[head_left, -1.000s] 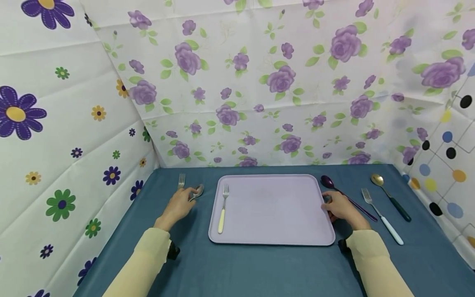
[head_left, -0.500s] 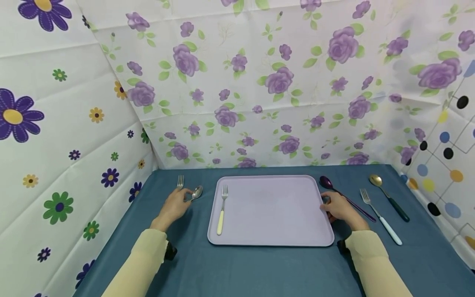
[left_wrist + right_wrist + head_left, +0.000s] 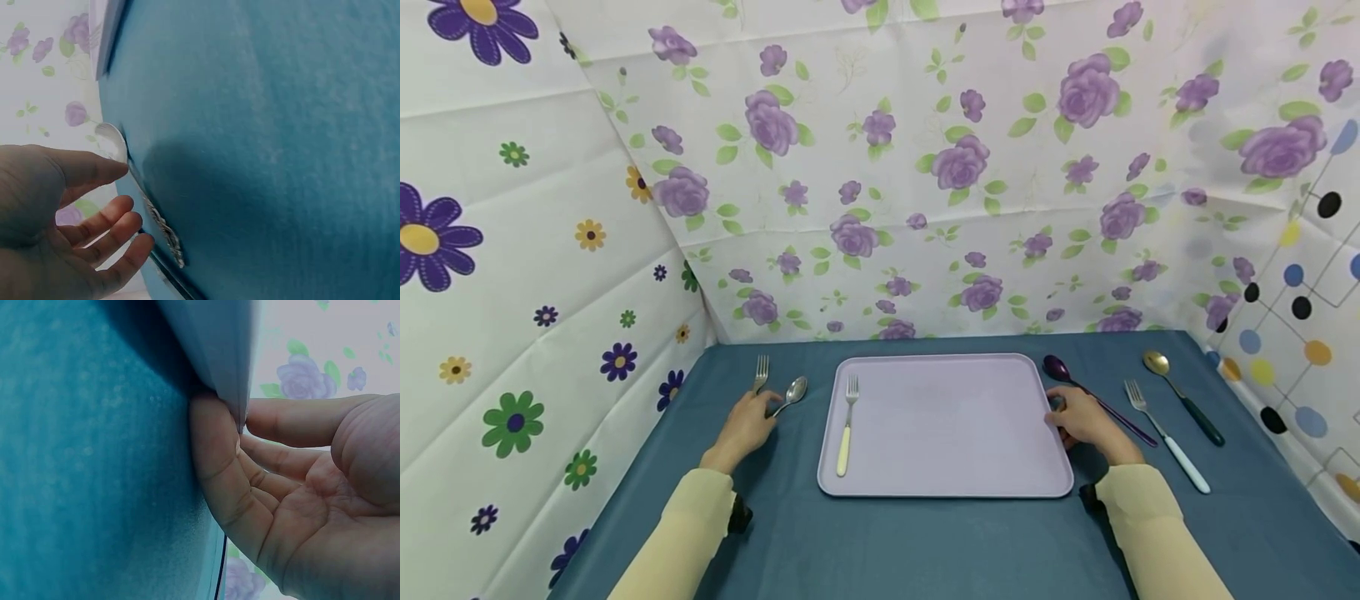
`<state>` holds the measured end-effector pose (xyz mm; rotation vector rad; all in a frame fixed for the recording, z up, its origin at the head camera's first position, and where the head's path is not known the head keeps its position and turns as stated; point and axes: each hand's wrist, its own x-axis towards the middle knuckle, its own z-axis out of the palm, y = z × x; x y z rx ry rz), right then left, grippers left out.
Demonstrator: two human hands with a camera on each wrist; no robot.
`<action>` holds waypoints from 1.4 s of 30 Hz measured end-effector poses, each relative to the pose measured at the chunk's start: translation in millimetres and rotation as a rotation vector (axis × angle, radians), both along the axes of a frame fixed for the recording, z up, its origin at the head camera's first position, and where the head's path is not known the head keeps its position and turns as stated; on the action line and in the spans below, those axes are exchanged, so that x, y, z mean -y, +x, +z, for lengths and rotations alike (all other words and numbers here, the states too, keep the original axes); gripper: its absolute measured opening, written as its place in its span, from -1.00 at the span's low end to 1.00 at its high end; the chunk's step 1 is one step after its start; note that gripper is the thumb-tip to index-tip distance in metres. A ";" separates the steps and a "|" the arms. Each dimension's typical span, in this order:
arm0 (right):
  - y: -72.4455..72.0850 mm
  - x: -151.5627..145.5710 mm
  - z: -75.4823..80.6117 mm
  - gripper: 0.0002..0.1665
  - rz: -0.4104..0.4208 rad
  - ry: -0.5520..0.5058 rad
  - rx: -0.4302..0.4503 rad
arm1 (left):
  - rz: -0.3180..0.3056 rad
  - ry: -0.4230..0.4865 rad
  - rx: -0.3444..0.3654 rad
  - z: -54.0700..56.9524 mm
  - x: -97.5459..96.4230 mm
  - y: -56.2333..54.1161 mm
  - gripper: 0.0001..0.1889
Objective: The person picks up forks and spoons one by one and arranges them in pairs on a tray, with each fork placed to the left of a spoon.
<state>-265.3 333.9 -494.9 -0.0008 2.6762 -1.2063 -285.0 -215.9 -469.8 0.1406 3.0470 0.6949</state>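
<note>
My left hand (image 3: 747, 425) is just left of a silver spoon (image 3: 795, 390) on the table. In the left wrist view, the thumb tip is near the neck of the spoon (image 3: 164, 225), and the fingers are loosely bent with nothing between them. Just beyond that hand lies a silver fork (image 3: 762, 369), its handle mostly hidden. My right hand (image 3: 1078, 415) grips the right edge of a pale lilac tray (image 3: 955, 425). In the right wrist view, finger and thumb pinch the tray's rim (image 3: 228, 356). A fork with a cream handle (image 3: 844, 450) lies inside the tray at its left.
Right of the tray lie a purple spoon (image 3: 1108, 408), a fork with a white handle (image 3: 1183, 462) and a gold spoon with a dark green handle (image 3: 1201, 421). A blue-green cloth (image 3: 925, 550) covers the table. Flowered fabric (image 3: 895, 167) hangs behind it.
The left hand has let go of the silver spoon and drawn back slightly to the left; the spoon stays on the cloth. The right hand keeps its grip on the tray.
</note>
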 end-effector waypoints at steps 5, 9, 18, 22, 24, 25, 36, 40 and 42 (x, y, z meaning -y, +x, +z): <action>0.1 -0.3 -0.2 -0.40 0.004 0.005 -0.005 | -0.007 -0.014 -0.010 -7.1 3.8 -2.4 -0.64; -0.4 -0.3 -0.1 -0.40 0.004 0.010 -0.006 | -0.009 -0.035 -0.002 -9.9 4.9 -4.0 -0.62; -0.9 -0.1 1.7 -0.40 -0.006 0.001 -0.003 | -0.048 -0.117 -0.029 -8.7 5.5 -3.4 -0.58; -1.1 0.0 1.6 -0.40 -0.015 -0.009 0.007 | -0.069 -0.146 -0.035 -6.6 5.1 -2.8 -0.58; -1.2 0.0 1.4 -0.40 -0.014 -0.012 0.012 | -0.073 -0.146 -0.023 -5.2 4.1 -2.4 -0.58; -1.3 -0.2 1.1 -0.40 -0.013 -0.014 0.014 | -0.077 -0.145 -0.016 -4.9 3.8 -2.5 -0.59; -1.6 -1.3 -0.5 -0.40 -0.012 -0.030 0.015 | -0.062 -0.139 0.066 0.3 -1.6 -5.9 -0.57; -2.0 -1.9 -1.3 -0.40 -0.011 -0.036 0.017 | -0.055 -0.149 0.076 0.5 -2.5 -6.2 -0.57; -2.1 -2.2 -1.9 -0.40 -0.011 -0.037 0.016 | -0.053 -0.150 0.076 1.1 -2.7 -5.6 -0.57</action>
